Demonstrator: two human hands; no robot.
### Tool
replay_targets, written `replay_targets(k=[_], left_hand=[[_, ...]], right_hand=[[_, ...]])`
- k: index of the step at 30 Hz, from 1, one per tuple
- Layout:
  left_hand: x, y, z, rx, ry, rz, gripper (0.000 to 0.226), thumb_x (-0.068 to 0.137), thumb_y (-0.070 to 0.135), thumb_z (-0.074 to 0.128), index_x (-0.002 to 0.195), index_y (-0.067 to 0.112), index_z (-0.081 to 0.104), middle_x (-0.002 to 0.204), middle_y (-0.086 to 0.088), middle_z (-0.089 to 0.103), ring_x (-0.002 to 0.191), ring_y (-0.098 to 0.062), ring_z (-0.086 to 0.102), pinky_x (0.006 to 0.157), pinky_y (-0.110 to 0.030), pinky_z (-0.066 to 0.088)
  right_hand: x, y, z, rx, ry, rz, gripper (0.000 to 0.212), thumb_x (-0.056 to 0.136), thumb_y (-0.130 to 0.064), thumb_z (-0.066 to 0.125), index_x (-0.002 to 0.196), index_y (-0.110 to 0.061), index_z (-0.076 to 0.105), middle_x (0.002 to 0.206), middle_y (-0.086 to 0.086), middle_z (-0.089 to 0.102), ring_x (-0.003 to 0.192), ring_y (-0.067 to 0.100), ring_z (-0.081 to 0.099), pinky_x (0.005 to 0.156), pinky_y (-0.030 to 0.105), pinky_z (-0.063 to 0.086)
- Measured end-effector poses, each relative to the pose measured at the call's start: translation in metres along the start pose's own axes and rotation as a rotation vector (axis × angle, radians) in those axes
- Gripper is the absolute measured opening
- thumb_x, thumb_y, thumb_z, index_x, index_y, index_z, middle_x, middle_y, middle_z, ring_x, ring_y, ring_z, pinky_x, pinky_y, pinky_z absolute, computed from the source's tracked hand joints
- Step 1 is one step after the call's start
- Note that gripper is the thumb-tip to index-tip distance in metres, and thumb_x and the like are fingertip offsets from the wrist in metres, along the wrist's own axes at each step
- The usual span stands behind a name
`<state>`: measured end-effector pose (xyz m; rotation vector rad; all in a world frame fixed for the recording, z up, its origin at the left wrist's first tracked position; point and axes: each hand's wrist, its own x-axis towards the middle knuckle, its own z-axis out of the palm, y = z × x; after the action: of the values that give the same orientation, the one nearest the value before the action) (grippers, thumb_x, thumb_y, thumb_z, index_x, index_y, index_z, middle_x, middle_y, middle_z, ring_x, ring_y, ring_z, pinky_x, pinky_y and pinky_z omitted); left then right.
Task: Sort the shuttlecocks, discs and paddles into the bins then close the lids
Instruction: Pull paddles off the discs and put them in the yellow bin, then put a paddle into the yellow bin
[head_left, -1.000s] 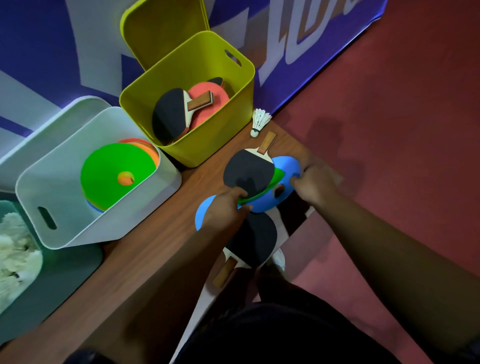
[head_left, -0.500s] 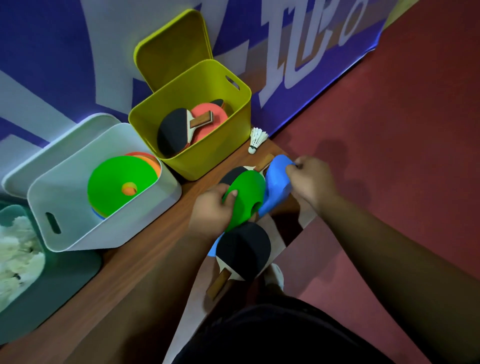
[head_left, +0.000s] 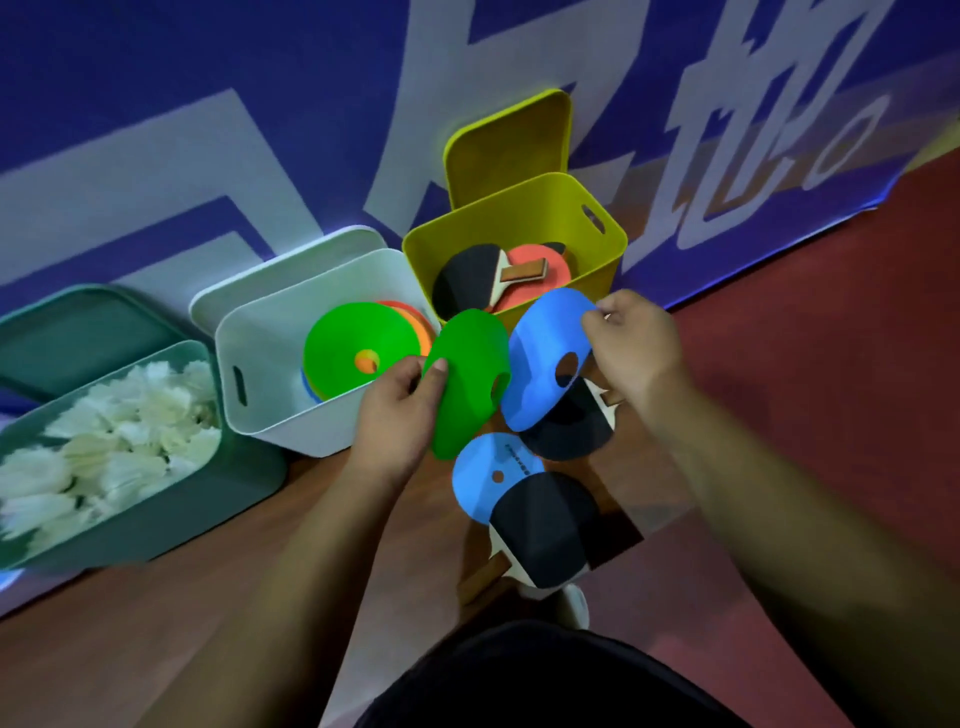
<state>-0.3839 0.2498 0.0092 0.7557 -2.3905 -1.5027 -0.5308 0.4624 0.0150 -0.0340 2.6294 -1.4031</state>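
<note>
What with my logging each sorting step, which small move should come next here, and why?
Probably carry both discs leftward and drop them into the white bin. The left hand pinches the green disc and the right hand pinches the blue disc, both held up at a tilt. The white bin is open and already holds a stack of discs.

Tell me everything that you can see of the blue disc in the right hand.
The blue disc is round, thin, plastic by its look, with a round hole in its middle. The right hand pinches its upper edge and holds it lifted and tilted, before the yellow bin and over a black paddle. The green disc is beside it.
</note>
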Motion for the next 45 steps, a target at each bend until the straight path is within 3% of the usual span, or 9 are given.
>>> replay_targets(k=[4, 7, 11, 16, 23, 29, 32, 36, 45], left_hand=[[-0.007, -0.007, -0.045, -0.112, 0.110, -0.017, 0.048, 0.103, 0.037, 0.061, 0.074, 0.002, 0.045, 0.067, -0.012, 0.040, 0.064, -0.017, 0.041, 0.062, -0.040, 0.034], [-0.015, -0.010, -0.076, -0.195, 0.198, -0.061, 0.051, 0.100, 0.046, 0.061, 0.083, -0.002, 0.053, 0.073, -0.011, 0.049, 0.069, -0.019, 0.045, 0.066, -0.040, 0.037], [-0.022, -0.011, -0.117, -0.260, 0.307, -0.129, 0.040, 0.102, 0.039, 0.063, 0.069, 0.018, 0.056, 0.064, -0.002, 0.045, 0.065, -0.019, 0.043, 0.064, -0.038, 0.037], [-0.030, -0.007, -0.157, -0.312, 0.451, -0.105, 0.037, 0.107, 0.024, 0.060, 0.078, 0.000, 0.055, 0.066, -0.006, 0.046, 0.056, -0.009, 0.044, 0.054, -0.023, 0.039], [-0.026, -0.019, -0.189, -0.123, 0.495, -0.057, 0.023, 0.103, 0.013, 0.061, 0.095, 0.028, 0.077, 0.074, 0.014, 0.071, 0.063, -0.003, 0.059, 0.065, -0.024, 0.047], [0.005, -0.025, -0.180, 0.212, 0.460, 0.153, 0.033, 0.101, 0.014, 0.063, 0.125, 0.031, 0.076, 0.096, 0.009, 0.063, 0.083, -0.011, 0.059, 0.078, -0.017, 0.044], [0.029, -0.034, -0.161, 0.430, 0.392, 0.284, 0.039, 0.097, 0.005, 0.061, 0.131, 0.019, 0.074, 0.108, 0.001, 0.069, 0.100, -0.024, 0.063, 0.090, -0.027, 0.045], [0.037, -0.050, -0.127, 0.450, 0.254, 0.099, 0.068, 0.079, -0.007, 0.049, 0.143, 0.011, 0.065, 0.134, -0.014, 0.064, 0.125, -0.034, 0.057, 0.110, -0.036, 0.044], [0.000, -0.067, -0.066, 0.285, 0.021, 0.047, 0.036, 0.091, 0.000, 0.056, 0.114, 0.023, 0.073, 0.114, 0.014, 0.071, 0.100, -0.002, 0.063, 0.089, -0.019, 0.046]], right_hand=[[-0.016, -0.030, 0.028, 0.154, -0.067, -0.106, 0.014, 0.094, -0.024, 0.059, 0.090, -0.015, 0.070, 0.083, 0.009, 0.070, 0.070, 0.015, 0.060, 0.067, 0.036, 0.049], [-0.017, -0.052, 0.048, 0.229, -0.126, -0.128, 0.014, 0.097, -0.024, 0.060, 0.094, -0.017, 0.071, 0.077, 0.011, 0.065, 0.064, 0.015, 0.053, 0.062, 0.033, 0.043], [-0.014, -0.084, 0.078, 0.286, -0.172, -0.173, 0.011, 0.098, -0.028, 0.061, 0.092, -0.028, 0.070, 0.065, -0.010, 0.063, 0.056, 0.013, 0.054, 0.057, 0.033, 0.044], [-0.009, -0.114, 0.117, 0.306, -0.178, -0.205, 0.012, 0.097, -0.033, 0.059, 0.098, -0.030, 0.070, 0.080, -0.007, 0.073, 0.062, 0.013, 0.063, 0.063, 0.035, 0.053], [-0.011, -0.105, 0.160, 0.031, -0.673, 0.086, 0.023, 0.105, -0.028, 0.058, 0.119, -0.011, 0.066, 0.105, 0.009, 0.075, 0.072, 0.020, 0.069, 0.058, 0.031, 0.054], [-0.018, -0.079, 0.152, 0.007, -0.667, 0.093, 0.017, 0.106, -0.026, 0.057, 0.107, -0.016, 0.069, 0.100, 0.005, 0.079, 0.072, 0.017, 0.069, 0.058, 0.029, 0.054], [-0.014, -0.070, 0.139, -0.013, -0.637, 0.104, 0.018, 0.105, -0.030, 0.056, 0.105, -0.019, 0.071, 0.096, 0.000, 0.079, 0.076, 0.018, 0.070, 0.060, 0.030, 0.054], [-0.009, -0.055, 0.120, 0.006, -0.623, 0.155, 0.019, 0.104, -0.029, 0.057, 0.106, -0.018, 0.072, 0.098, 0.002, 0.079, 0.080, 0.020, 0.071, 0.063, 0.031, 0.054], [-0.004, 0.004, 0.098, 0.047, -0.589, 0.320, 0.020, 0.104, -0.029, 0.056, 0.111, -0.016, 0.069, 0.101, 0.005, 0.078, 0.079, 0.019, 0.068, 0.064, 0.032, 0.053]])
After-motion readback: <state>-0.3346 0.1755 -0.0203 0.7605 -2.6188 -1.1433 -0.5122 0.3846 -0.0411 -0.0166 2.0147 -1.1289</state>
